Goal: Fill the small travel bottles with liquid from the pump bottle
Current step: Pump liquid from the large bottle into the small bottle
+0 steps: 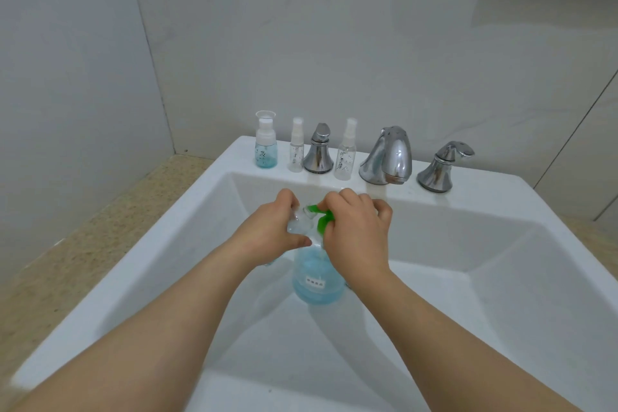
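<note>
Green pump head (323,218) pinched, small bottle (300,226) held

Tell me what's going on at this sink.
A person is working over the sink. The left hand holds a small clear bottle at the spout of the pump bottle of blue liquid; the right hand grips its green pump head. On the ledge, one travel bottle holds blue liquid and two others look empty.

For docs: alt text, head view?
Over a white sink, the right hand grips the green pump head of a pump bottle of blue liquid while the left hand holds a small clear bottle at its nozzle. One bottle with blue liquid and two clear spray bottles stand behind, by the faucet.
</note>
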Available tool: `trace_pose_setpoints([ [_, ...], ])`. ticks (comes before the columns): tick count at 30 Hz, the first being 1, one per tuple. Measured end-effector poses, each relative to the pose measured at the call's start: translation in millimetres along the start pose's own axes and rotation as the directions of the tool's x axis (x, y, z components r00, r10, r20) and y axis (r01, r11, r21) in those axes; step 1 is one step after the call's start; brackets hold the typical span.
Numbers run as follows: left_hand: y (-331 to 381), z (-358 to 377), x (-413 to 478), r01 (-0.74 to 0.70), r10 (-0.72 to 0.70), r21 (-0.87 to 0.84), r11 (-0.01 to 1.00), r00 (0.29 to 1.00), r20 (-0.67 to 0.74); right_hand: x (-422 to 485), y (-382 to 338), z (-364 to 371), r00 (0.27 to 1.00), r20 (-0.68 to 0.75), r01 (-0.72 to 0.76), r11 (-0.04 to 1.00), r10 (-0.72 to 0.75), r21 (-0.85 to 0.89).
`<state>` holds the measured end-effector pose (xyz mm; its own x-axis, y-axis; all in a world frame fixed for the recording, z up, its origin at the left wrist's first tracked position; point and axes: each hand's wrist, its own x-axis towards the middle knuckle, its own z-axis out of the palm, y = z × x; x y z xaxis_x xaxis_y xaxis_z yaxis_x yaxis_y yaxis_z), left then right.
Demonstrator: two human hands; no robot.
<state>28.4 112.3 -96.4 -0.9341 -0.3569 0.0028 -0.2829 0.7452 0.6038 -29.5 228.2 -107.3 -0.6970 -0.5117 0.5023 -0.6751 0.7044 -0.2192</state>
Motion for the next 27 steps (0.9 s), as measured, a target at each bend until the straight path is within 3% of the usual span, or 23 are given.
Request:
trace_pose_setpoints([
  [4, 0, 3, -1, -0.002, 0.002, -0.006, 1.000, 1.000, 0.005, -4, 3, 0, 1.000, 0.013, -0.008, 1.000, 0.008, -0.015],
  [9, 0, 3, 1, -0.012, 0.012, -0.011, 1.000, 1.000, -0.024, -4, 3, 9, 0.973, -0.224, -0.044, 0.997, 0.056, 0.060],
  [13, 0, 2, 1, -0.020, 0.018, -0.037, 0.999, 0.999, -0.043, -2, 3, 3, 0.957, -0.288, -0.020, 0.995, 0.047, 0.093],
  [18, -1, 2, 0, -0.007, 0.006, -0.024, 1.000, 0.999, -0.043, -3, -1, 5, 0.973, -0.229, -0.014, 0.998, 0.027, 0.059],
  [22, -2, 3, 0, -0.002, 0.002, 0.006, 1.000, 1.000, -0.017, -4, -4, -3, 1.000, 0.023, -0.007, 0.999, 0.006, 0.041],
  [27, -3, 3, -1, -0.001, 0.001, -0.006, 1.000, 1.000, -0.021, -8, -1, 0, 0.999, 0.024, -0.039, 0.999, 0.038, 0.033],
])
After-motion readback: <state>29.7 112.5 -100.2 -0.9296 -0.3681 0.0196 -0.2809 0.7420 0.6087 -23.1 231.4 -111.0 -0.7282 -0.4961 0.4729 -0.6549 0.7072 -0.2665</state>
